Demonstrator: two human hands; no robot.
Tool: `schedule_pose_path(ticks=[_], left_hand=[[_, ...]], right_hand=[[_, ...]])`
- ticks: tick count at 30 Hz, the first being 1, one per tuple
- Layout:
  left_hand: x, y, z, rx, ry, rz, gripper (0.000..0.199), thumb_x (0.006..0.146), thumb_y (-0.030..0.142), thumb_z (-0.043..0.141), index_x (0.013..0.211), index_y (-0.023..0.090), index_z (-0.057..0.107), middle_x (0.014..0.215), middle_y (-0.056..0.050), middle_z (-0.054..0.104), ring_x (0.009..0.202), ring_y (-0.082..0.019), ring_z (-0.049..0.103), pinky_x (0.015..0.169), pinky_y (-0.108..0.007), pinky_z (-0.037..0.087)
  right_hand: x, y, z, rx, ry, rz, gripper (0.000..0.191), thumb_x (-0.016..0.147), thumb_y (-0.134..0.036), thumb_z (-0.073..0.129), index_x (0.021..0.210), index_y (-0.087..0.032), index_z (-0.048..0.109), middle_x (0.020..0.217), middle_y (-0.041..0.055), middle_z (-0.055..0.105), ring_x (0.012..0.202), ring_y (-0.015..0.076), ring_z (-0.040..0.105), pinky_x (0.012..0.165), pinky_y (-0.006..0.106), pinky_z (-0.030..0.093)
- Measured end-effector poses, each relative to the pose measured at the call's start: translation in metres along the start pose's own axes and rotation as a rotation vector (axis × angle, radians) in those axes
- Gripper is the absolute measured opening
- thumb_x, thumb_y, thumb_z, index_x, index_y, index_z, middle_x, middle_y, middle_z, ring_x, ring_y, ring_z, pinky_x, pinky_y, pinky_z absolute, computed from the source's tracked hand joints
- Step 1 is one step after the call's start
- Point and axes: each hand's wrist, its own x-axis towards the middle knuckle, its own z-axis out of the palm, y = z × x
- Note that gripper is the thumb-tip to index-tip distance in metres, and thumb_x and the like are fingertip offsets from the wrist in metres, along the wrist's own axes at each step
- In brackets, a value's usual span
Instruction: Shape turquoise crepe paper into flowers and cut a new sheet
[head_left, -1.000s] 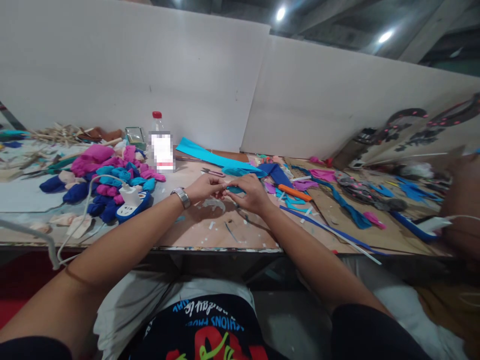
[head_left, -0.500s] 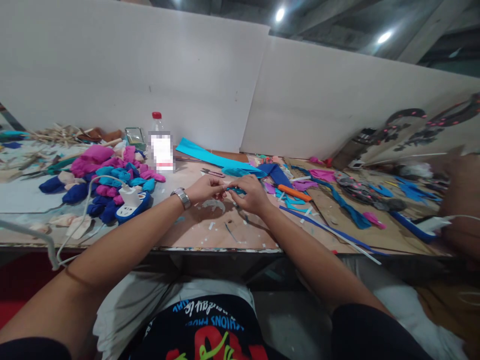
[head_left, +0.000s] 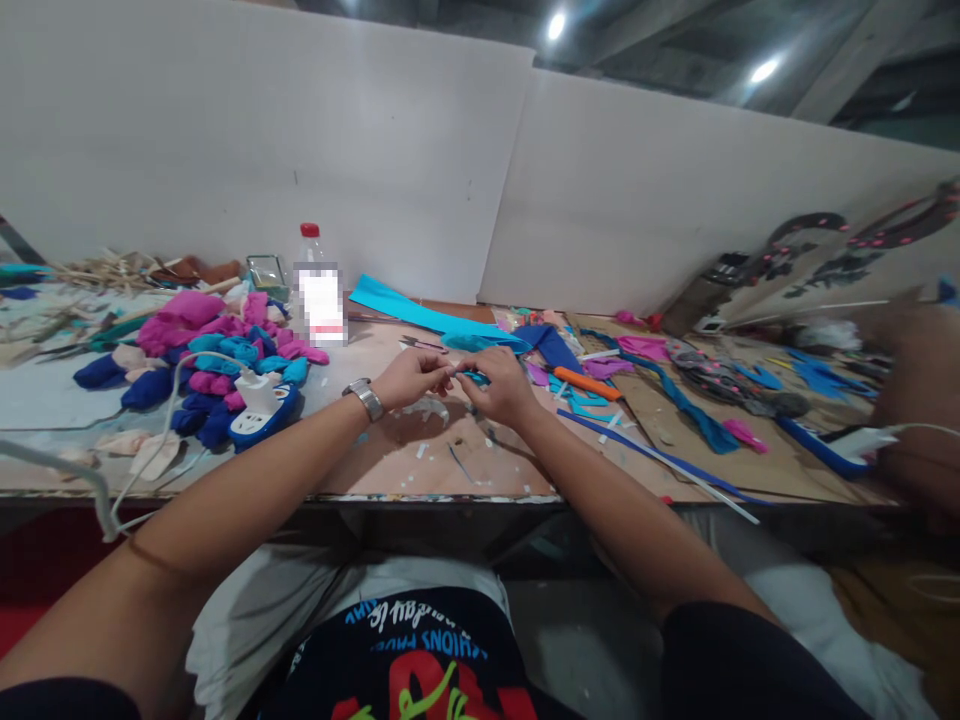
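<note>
Over the middle of the worktable [head_left: 390,460] my two hands meet at the fingertips. My left hand [head_left: 411,380], with a metal watch on its wrist, is closed in a pinch. My right hand [head_left: 499,385] is closed around a small piece of teal-blue material [head_left: 474,378], mostly covered by the fingers. What the left fingertips pinch is too small to make out. Just behind the hands lie a long bright-blue fabric strip [head_left: 420,312] and a pair of small thread snips [head_left: 426,346].
Pink and blue fabric bundles [head_left: 184,318] are heaped at left, beside a blue-and-white power strip [head_left: 259,415]. A bottle [head_left: 310,245] stands behind them. An orange-handled tool [head_left: 587,384] and scraps lie at right. Another person's blurred arm [head_left: 919,390] is at far right.
My hands stay together in nearly the same place, with only slight finger movement. The teal-blue piece shows a little less between the fingers. The view has shifted slightly.
</note>
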Motion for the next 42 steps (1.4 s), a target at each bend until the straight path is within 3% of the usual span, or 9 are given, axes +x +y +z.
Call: schedule_pose_path(ticks=[6,12,18,23,29,36,42], left_hand=[[-0.0007,-0.0008,-0.0011,-0.074,-0.016,-0.109,0.052,0.078,0.064,0.073,0.073,0.012,0.067,0.068,-0.005,0.068,0.063,-0.013,0.064,0.059,-0.024,0.049],[-0.0013,0.0032,-0.0013,0.006,0.001,-0.095,0.053,0.077,0.065,0.073,0.077,0.012,0.069,0.069,-0.005,0.069,0.065,-0.014,0.066,0.061,-0.025,0.052],[-0.0012,0.0012,-0.001,0.124,0.001,0.025,0.05,0.087,0.063,0.063,0.083,0.013,0.07,0.071,-0.006,0.071,0.066,-0.015,0.067,0.064,-0.026,0.056],[-0.0037,-0.001,-0.0003,0.238,0.04,0.126,0.037,0.095,0.049,0.057,0.093,0.014,0.072,0.074,-0.006,0.071,0.067,-0.015,0.068,0.064,-0.024,0.054],[-0.0052,0.0,-0.0028,0.64,0.127,0.347,0.019,0.095,0.027,0.057,0.088,0.019,0.072,0.074,-0.002,0.071,0.066,-0.014,0.063,0.064,-0.025,0.043],[-0.0043,0.0024,-0.0048,0.714,0.144,0.458,0.021,0.098,0.026,0.052,0.093,0.019,0.071,0.077,-0.002,0.072,0.068,-0.015,0.062,0.067,-0.026,0.043],[-0.0039,0.0019,-0.0035,0.832,0.163,0.507,0.025,0.1,0.028,0.049,0.1,0.02,0.072,0.092,-0.006,0.077,0.083,-0.019,0.069,0.073,-0.029,0.048]], right_hand=[[-0.001,0.0002,0.0002,-0.033,-0.016,-0.027,0.01,0.09,-0.03,0.069,0.097,-0.023,0.069,0.1,0.0067,0.078,0.096,0.0279,0.067,0.091,0.046,0.038],[-0.0011,0.002,0.0023,-0.052,-0.007,-0.03,0.005,0.091,-0.026,0.066,0.093,-0.023,0.069,0.094,0.0057,0.079,0.093,0.0276,0.067,0.09,0.046,0.038],[-0.0001,0.0023,0.0028,-0.031,0.007,0.007,0.006,0.09,-0.026,0.066,0.093,-0.023,0.07,0.095,0.0064,0.079,0.092,0.0273,0.067,0.091,0.046,0.039],[-0.0006,0.0018,0.0031,-0.025,0.019,0.02,0.007,0.091,-0.028,0.066,0.092,-0.022,0.071,0.093,0.007,0.078,0.092,0.0274,0.065,0.09,0.045,0.039],[-0.0013,0.0034,0.0059,0.004,0.073,0.013,0.006,0.089,-0.025,0.068,0.092,-0.021,0.072,0.09,0.0067,0.076,0.094,0.0282,0.063,0.087,0.044,0.042],[0.0004,-0.0021,0.0054,0.057,0.168,0.025,0.005,0.088,-0.024,0.069,0.092,-0.022,0.071,0.091,0.0061,0.076,0.091,0.0272,0.062,0.085,0.043,0.045],[0.0006,-0.0024,0.0049,0.063,0.133,0.044,0.005,0.088,-0.023,0.067,0.091,-0.021,0.071,0.09,0.007,0.075,0.092,0.0279,0.06,0.086,0.044,0.044]])
